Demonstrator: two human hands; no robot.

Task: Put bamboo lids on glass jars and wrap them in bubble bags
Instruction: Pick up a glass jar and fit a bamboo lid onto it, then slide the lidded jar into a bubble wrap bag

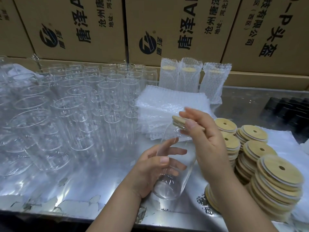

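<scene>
My left hand grips a clear glass jar around its lower body, tilted with its mouth up and away. A round bamboo lid sits at the jar's mouth, pinched between the thumb and fingers of my right hand. Behind the hands lies a stack of flat bubble bags. Three jars wrapped in bubble bags stand upright at the back, bamboo lids showing through.
Several rows of bare glass jars fill the left half of the metal table. Stacks of bamboo lids stand at the right. Black objects sit at far right. Cardboard boxes wall the back.
</scene>
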